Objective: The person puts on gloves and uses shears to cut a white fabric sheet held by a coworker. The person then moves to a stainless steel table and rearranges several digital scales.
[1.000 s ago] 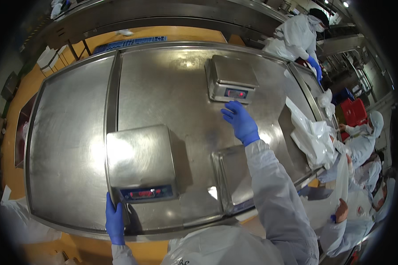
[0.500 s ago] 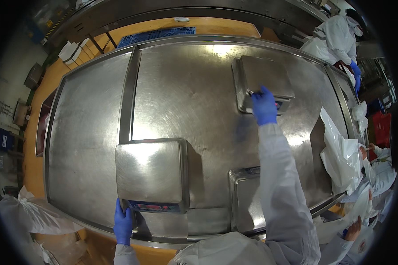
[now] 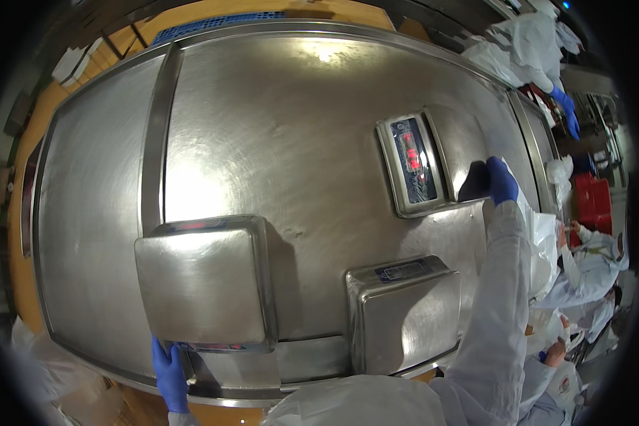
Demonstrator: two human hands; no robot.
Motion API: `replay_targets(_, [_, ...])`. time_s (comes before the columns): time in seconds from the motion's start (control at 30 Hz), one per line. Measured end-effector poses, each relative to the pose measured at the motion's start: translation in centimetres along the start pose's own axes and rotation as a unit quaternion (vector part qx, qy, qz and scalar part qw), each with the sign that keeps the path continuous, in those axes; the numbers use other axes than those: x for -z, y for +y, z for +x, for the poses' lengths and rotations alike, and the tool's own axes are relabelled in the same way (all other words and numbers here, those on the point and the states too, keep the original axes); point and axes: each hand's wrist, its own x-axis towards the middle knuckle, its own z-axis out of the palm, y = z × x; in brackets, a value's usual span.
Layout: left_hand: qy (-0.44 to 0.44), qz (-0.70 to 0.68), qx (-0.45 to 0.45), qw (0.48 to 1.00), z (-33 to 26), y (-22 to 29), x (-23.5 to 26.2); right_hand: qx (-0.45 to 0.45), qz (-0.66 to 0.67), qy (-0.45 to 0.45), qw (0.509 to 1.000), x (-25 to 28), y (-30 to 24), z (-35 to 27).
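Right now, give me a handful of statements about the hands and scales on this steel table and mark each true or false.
1. The left hand grips the near edge of the left scale. True.
2. The right hand rests on the near right scale. False: it is at the far scale, by its right side.
3. The far scale's display glows red. True.
4. Both hands are bare. False: both wear blue gloves.
5. Only two scales stand on the table. False: three do.
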Motion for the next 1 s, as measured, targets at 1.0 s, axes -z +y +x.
replay_targets(1.0, [-0.056,0.324,-0.257,0.909,-3.5,7.6,0.4,0.305,-0.538,-0.036,0.785,-8.2,-11.6,-12.3])
